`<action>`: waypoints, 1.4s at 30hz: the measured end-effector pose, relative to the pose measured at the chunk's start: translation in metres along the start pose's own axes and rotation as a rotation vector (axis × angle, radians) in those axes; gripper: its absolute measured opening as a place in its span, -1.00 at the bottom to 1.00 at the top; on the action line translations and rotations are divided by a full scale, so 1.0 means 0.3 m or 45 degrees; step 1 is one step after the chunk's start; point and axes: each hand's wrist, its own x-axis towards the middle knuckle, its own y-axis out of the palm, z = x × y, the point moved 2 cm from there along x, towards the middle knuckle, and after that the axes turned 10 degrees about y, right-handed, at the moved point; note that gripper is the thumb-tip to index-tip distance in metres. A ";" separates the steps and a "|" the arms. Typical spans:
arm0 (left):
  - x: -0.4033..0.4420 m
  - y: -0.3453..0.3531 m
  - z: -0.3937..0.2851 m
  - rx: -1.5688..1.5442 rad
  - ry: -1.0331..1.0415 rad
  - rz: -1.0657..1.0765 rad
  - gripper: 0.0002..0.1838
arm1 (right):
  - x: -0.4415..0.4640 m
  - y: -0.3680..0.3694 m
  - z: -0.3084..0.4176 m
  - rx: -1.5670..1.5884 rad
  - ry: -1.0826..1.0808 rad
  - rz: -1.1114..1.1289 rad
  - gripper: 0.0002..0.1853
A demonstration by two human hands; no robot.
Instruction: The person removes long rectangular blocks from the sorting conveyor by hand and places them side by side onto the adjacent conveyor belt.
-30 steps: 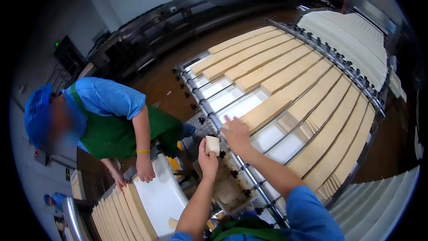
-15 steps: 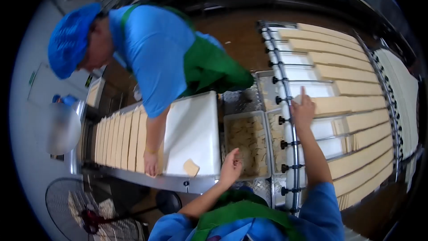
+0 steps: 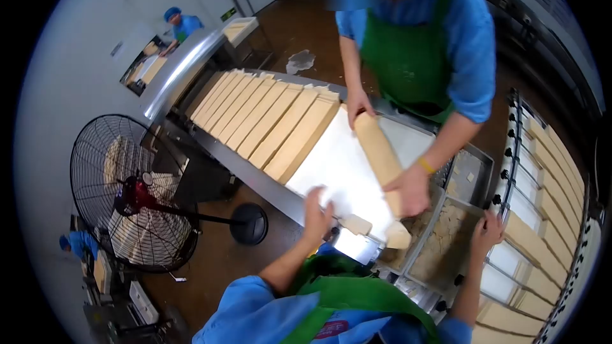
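My left hand (image 3: 317, 216) hovers over the near edge of a white belt (image 3: 319, 165), fingers spread and nothing in them. Close to it lies a small pale piece that looks like dough (image 3: 357, 224); another piece (image 3: 398, 237) is at the belt's end. My right hand (image 3: 487, 236) is beside the rail of a slatted rack (image 3: 503, 185), fingers loosely bent, with nothing visible in them. Long pale stacks of sheets, apparently dough (image 3: 535, 239), lie in rows on this rack. Across the belt, a co-worker's two hands (image 3: 408, 191) hold a similar long stack (image 3: 377, 146).
More long stacks (image 3: 268, 121) lie side by side along the belt. A bin of pale scraps (image 3: 446, 236) stands between belt and rack. At left is a caged floor fan (image 3: 134, 194). Other people (image 3: 185, 25) work farther back.
My view has swung left. My right hand has drawn back from over the rack to its near rail. The co-worker has straightened and now holds a long stack in both hands over the belt.
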 end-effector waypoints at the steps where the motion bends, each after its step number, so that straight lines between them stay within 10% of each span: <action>1: 0.005 -0.019 0.146 0.246 -0.145 -0.046 -0.37 | -0.044 -0.006 0.059 0.085 -0.041 0.030 -0.73; 7: 0.160 -0.203 0.587 0.433 -0.664 0.115 -0.09 | -0.190 0.040 0.461 0.371 -0.199 0.382 -0.77; 17: 0.251 -0.150 0.579 0.359 -0.544 0.174 -0.10 | -0.140 0.380 1.107 0.560 -0.429 0.633 -0.75; 22: 0.263 -0.147 0.598 0.646 -0.296 0.373 0.01 | -0.079 0.675 1.449 0.132 -0.277 0.858 -0.26; 29: 0.272 -0.149 0.617 0.691 -0.172 0.454 0.00 | 0.156 0.825 1.842 0.062 -0.109 0.992 -0.23; 42: 0.263 -0.134 0.545 0.318 -0.193 0.677 -0.07 | 0.184 0.710 1.639 0.040 0.342 1.096 -0.11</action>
